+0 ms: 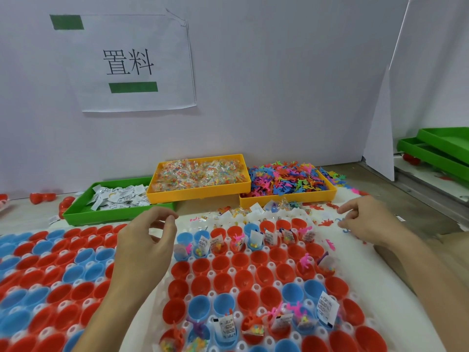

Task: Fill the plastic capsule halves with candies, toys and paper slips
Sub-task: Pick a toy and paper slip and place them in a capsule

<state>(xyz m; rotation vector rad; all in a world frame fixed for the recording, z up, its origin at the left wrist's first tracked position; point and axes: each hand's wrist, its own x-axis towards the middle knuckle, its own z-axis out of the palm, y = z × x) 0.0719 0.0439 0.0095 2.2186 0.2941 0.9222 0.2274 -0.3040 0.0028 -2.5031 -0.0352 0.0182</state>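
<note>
Two white holder trays carry rows of red and blue capsule halves [253,271]; the left one [50,275] holds only bare halves. On the right tray [396,308], a far row and a near row of halves have paper slips, candy bags and small toys in them. My left hand [147,242] hovers between the trays with loosely curled fingers and nothing in it. My right hand [365,219] reaches over loose toys on the table at the right, its fingertips at a small blue toy [341,223]. Whether it grips that toy is unclear.
At the back stand a green tray [76,212] of paper slips, a yellow tray [198,195] of candy bags and a yellow tray [286,199] of colourful toys. Loose slips, candies and toys [253,212] lie before them. Stacked green trays [444,146] sit far right.
</note>
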